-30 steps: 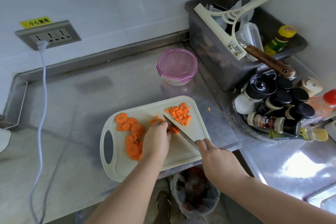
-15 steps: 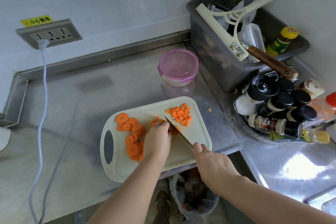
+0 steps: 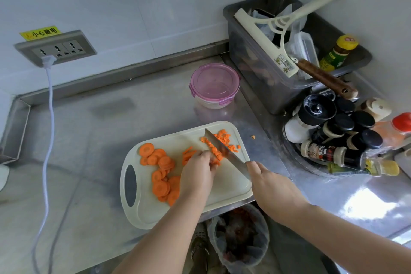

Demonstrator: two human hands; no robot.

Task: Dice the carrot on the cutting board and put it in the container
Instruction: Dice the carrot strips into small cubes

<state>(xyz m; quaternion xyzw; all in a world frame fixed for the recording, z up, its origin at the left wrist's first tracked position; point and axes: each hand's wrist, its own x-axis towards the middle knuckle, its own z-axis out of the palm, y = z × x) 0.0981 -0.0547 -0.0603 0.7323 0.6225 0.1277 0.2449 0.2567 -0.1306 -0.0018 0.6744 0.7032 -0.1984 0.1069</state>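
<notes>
Pushes the knife (image 3: 219,148) further out than half a second earlier, tip now beyond the left fingertips and flat face laid across the near edge of the diced pile (image 3: 224,138). Grips the handle in the right hand (image 3: 273,187), fingers wrapped round it. Pins a small bunch of carrot strips (image 3: 189,153) to the cutting board (image 3: 231,187) with the left hand (image 3: 196,176), fingers curled down onto them, blade just beside the knuckles.

To dice well, by the look of it:
- Keep the left fingertips tucked behind the knuckles.
- Cut straight across the strips in even steps.
- Draw the left hand back after each cut.

Leaves a heap of round slices (image 3: 162,176) left of the left hand, not yet cut into strips; probably well short of half done.

Beyond both hands, past the board's far edge: round container (image 3: 214,84), pink lid on, seemingly nothing inside. Needs opening before any carrot goes in. Further out past the right hand: grey bin (image 3: 266,87) with a squeegee (image 3: 278,35), a yellow-capped bottle (image 3: 338,53) and a wooden handle (image 3: 322,77).
</notes>
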